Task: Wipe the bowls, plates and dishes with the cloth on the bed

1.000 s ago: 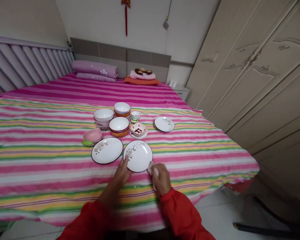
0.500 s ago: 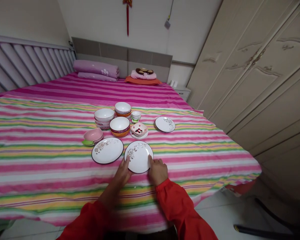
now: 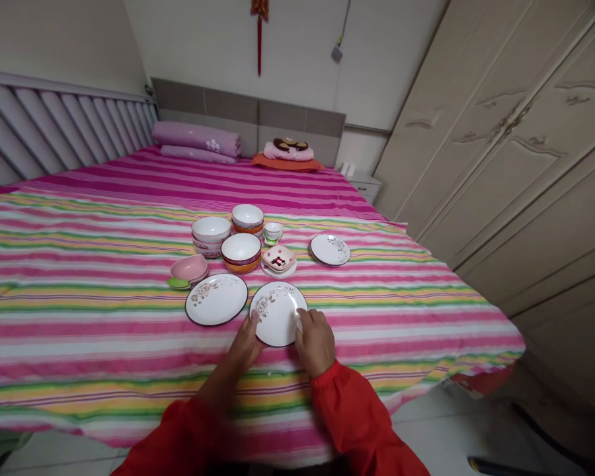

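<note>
A round white plate (image 3: 277,324) with a dark rim and a brown-grey flower print is in front of me, above or on the striped cloth. My left hand (image 3: 246,342) grips its lower left edge, thumb on top and fingers underneath. At the right edge, my right hand (image 3: 316,340) is closed, its fingertips over the plate's face. A small whitish bit shows at those fingertips; I cannot make out what it is. Left of this plate lies a larger white plate (image 3: 218,301) with a similar print, touched by neither hand.
Stacked bowls (image 3: 241,250), a pink dish (image 3: 189,268) with a green leaf-shaped part, a square patterned dish (image 3: 279,258) and small white cups (image 3: 273,229) stand behind the plates. Stacked plates (image 3: 330,250) lie to the right. A striped cloth (image 3: 104,330) covers the bed; a wardrobe (image 3: 515,132) stands right.
My right hand's fingers have shifted at the plate's right edge, and a whitish bit now shows there. My left hand keeps its grip. The whole view has shifted slightly.
</note>
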The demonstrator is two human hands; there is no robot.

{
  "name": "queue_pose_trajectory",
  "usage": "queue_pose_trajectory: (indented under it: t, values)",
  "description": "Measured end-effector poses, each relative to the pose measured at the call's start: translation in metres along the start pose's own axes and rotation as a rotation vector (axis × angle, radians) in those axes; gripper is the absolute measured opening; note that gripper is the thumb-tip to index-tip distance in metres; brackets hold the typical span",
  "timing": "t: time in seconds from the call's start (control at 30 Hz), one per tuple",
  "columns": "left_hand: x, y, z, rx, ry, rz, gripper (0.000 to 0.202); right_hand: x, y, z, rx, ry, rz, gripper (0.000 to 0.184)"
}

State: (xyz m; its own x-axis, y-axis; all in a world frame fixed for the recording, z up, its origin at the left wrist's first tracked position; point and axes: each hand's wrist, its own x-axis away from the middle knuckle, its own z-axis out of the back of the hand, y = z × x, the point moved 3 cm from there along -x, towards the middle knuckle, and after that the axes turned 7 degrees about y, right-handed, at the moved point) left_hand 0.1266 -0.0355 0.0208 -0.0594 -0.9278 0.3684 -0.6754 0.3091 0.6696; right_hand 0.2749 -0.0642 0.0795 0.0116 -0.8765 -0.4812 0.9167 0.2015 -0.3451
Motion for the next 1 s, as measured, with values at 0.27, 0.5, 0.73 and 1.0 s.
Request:
queue_pose_trajectory:
  t: [0.27,0.5,0.73,1.0]
  values:
    - [-0.005,-0.004,0.003,0.041,-0.108,0.009,0.056,-0.011,-0.008,-0.059,-0.151,0.042,-0.004,0.056]
    - [-0.011,-0.005,0.006,0.075,-0.086,-0.053,0.052,-0.032,-0.041,-0.079,-0.247,-0.193,0.129,0.057]
    - [-0.005,-0.004,0.004,0.035,-0.035,0.001,0.055,0.012,-0.028,-0.043,-0.359,-0.301,0.360,0.049]
    - [-0.007,-0.005,0.004,0.002,-0.068,0.039,0.056,0.014,0.018,-0.041,-0.113,-0.114,0.211,0.046]
